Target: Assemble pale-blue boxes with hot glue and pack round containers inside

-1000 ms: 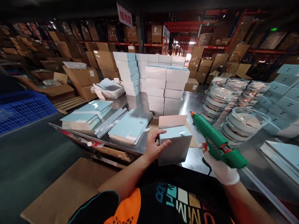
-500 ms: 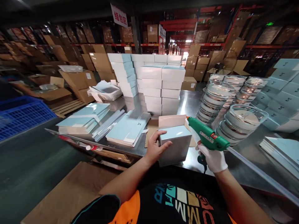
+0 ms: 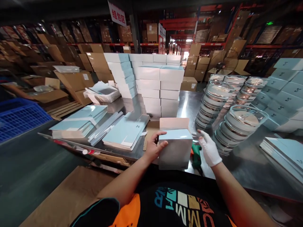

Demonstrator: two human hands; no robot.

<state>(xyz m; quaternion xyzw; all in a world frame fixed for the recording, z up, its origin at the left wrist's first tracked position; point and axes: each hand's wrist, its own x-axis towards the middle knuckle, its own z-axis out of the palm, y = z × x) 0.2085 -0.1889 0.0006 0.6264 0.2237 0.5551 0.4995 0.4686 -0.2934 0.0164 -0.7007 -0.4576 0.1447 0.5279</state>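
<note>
A pale-blue-topped cardboard box (image 3: 175,153) stands in front of me, its far flap (image 3: 174,123) raised. My bare left hand (image 3: 153,146) grips its left edge, thumb on the near face and fingers at the upper corner. My right hand (image 3: 209,149), in a white glove, is to the right of the box with its fingers apart and nothing in them. Between that hand and the box lies a green hot glue gun (image 3: 196,155) with an orange part, partly hidden by the box.
Flat blue sheets (image 3: 126,130) and clear plastic strips (image 3: 105,127) lie on the metal table's left. White boxes (image 3: 161,83) are stacked behind. Round clear containers (image 3: 240,127) are piled at right, near more blue boxes (image 3: 281,97). A blue crate (image 3: 22,116) is far left.
My right hand has let go of the glue gun, which now lies low beside the box. The left hand keeps its hold on the box.
</note>
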